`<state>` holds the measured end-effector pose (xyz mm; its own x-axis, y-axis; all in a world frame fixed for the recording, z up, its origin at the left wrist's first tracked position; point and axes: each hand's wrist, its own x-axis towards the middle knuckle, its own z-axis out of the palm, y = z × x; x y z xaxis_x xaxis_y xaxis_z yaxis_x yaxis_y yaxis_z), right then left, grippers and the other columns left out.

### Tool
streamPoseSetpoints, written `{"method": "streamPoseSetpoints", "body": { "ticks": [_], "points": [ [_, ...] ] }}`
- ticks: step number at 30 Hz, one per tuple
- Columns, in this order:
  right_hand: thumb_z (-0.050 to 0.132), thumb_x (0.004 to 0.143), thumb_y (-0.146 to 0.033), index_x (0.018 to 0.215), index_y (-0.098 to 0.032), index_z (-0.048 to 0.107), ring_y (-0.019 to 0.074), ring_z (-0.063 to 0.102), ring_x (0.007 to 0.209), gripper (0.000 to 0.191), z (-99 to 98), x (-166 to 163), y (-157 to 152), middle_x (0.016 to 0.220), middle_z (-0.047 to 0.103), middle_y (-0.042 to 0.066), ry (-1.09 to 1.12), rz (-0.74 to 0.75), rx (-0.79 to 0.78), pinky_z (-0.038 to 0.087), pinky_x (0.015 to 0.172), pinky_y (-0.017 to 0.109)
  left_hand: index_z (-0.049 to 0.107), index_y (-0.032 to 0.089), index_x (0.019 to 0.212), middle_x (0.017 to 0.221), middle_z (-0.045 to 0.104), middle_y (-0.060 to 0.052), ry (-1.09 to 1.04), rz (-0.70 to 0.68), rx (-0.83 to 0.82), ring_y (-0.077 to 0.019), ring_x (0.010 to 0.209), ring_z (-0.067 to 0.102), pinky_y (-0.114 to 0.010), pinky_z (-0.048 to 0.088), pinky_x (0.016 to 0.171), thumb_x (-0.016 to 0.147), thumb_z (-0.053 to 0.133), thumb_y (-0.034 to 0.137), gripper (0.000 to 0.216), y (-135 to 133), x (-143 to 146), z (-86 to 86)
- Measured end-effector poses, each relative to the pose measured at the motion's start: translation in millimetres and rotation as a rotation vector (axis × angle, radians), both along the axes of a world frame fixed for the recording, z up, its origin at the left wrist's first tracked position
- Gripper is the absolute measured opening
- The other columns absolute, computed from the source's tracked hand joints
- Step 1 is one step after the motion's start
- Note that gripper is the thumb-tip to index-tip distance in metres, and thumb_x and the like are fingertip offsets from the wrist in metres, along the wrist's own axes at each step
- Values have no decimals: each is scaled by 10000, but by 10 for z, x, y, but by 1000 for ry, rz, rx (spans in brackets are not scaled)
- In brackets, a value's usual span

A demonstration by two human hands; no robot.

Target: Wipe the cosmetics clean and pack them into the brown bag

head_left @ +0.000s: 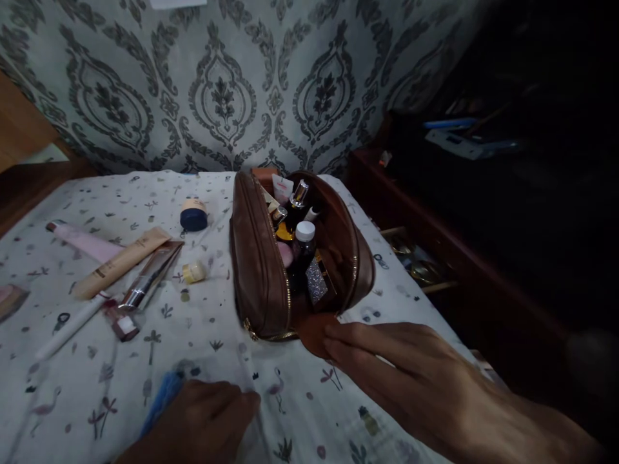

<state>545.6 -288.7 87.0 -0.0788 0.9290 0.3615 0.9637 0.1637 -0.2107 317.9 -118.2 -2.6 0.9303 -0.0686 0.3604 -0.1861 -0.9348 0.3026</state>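
Note:
A brown cosmetic bag [261, 258] stands unzipped on the patterned sheet, packed with bottles and small boxes. Inside it are a white-capped dark bottle [304, 248], a glittery silver box [319, 280] and a white tube [282, 188]. My right hand [411, 367] pinches the brown leather tab [315, 335] at the bag's near end between thumb and fingers. Closer to me, my left hand [203, 412] is closed, with a blue cloth [164, 396] sticking out from its left side; most of the cloth is hidden beneath the hand.
Left of the bag lie a beige tube [123, 261], a pink tube [84, 240], a navy-and-beige jar [194, 214], a small yellow-based jar [194, 272] and a dark red bottle [120, 321]. A dark wooden edge [435, 258] with an open drawer runs along the right.

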Motion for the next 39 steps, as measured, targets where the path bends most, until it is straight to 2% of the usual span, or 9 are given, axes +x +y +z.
{"method": "streamPoseSetpoints", "body": {
  "ticks": [4,7,11,14,17,22,29,34,39],
  "points": [
    [384,1010,-126,1055,-213,695,143,727,770,327,-90,-11,-6,929,753,47,93,-45,43,628,690,230,580,177,931,615,650,9,35,32,20,-111,474,613,-193,475,482,1007,268,148,322,31,-2,-5],
    [447,994,-140,1115,-270,692,155,740,808,303,-146,-5,-21,954,763,27,145,-82,62,631,657,220,571,179,968,605,648,9,41,29,-15,-108,465,612,-188,480,474,1031,248,199,330,32,25,8],
    [448,964,-68,1313,-228,592,179,731,978,411,-231,11,-75,1097,749,73,149,-60,177,643,755,237,559,184,1018,638,674,-5,32,53,-76,-126,505,644,-197,502,494,1032,300,219,262,1,80,45],
    [453,942,-37,1396,-167,511,211,685,1115,476,-320,-16,-110,1249,686,130,93,-123,200,635,856,286,570,195,1024,710,719,-24,6,73,-90,-136,556,682,-200,510,499,1027,319,222,252,-23,101,61],
    [466,939,-55,1420,-143,471,247,661,1160,489,-401,-87,-126,1370,599,168,53,-202,196,638,851,321,589,207,1014,777,752,-27,-10,95,-81,-136,601,710,-208,523,524,1025,329,225,261,-43,95,64],
    [486,959,-113,1390,-157,472,235,683,1104,434,-437,-269,-156,1398,553,184,115,-242,255,643,810,316,605,205,1000,824,769,-23,-29,106,-57,-137,667,734,-210,540,582,1029,358,238,251,-56,56,42],
    [471,949,-83,1221,-184,587,193,698,1040,312,-450,-546,-133,1227,622,138,301,-174,323,634,787,274,637,185,999,839,756,-28,81,86,-129,-133,695,719,-208,527,638,990,422,200,216,-31,10,-4],
    [460,938,-99,1119,-182,654,171,726,875,277,-544,-755,68,1169,648,123,446,-106,216,637,714,264,624,170,975,838,721,-39,187,46,-3,-146,719,695,-233,504,656,999,410,251,230,-11,-38,36],
    [483,899,-93,1041,-206,705,128,696,717,286,-645,-981,311,1114,654,93,565,-62,32,596,571,220,598,167,1065,982,678,-89,207,-9,194,-219,892,664,-326,530,780,934,543,458,324,31,-214,45]
  ]
}}
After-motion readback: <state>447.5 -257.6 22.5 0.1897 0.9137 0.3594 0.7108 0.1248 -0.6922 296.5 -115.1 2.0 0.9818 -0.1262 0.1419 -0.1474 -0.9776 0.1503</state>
